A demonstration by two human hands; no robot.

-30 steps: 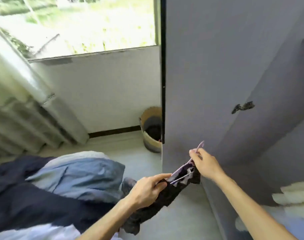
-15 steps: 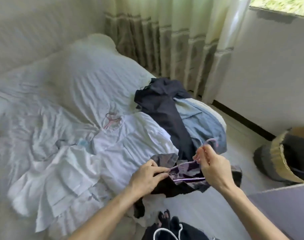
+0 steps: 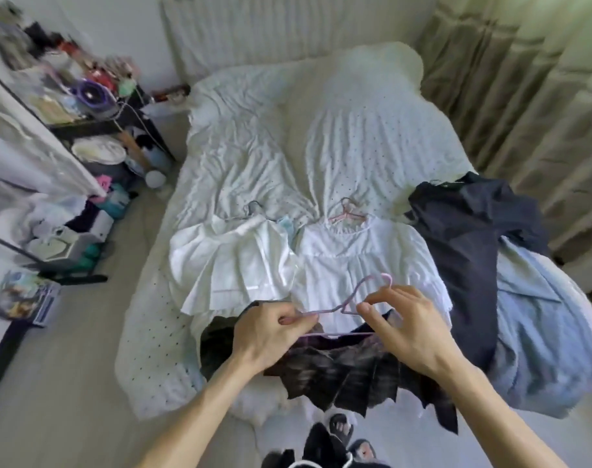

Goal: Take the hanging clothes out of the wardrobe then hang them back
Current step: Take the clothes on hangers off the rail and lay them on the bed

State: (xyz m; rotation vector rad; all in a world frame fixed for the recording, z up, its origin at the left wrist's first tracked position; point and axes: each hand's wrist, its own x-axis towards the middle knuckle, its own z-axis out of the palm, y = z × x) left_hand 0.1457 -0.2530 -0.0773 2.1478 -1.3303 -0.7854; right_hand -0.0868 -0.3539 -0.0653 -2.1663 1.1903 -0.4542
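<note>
Hanging from a pale pink hanger (image 3: pixel 338 333), a dark pleated plaid skirt (image 3: pixel 338 369) droops over the foot of a bed (image 3: pixel 247 136). Both hands hold the hanger up above the bedding. The left hand (image 3: pixel 267 332) pinches its left arm between thumb and curled fingers. The right hand (image 3: pixel 406 329) pinches the wire near the neck, just below the hook. Beyond the skirt, one white garment (image 3: pixel 233 261) lies flat on the white cover beside a second white garment (image 3: pixel 352 255). To the right, a crumpled navy garment (image 3: pixel 466 238) overlaps a light blue garment (image 3: pixel 537 315) at the bed's edge. A cluttered shelf (image 3: pixel 85 106) stands at the left by the wall, and curtains (image 3: pixel 524 79) hang at the right. Sandalled feet (image 3: pixel 341 427) show on the floor below.
</note>
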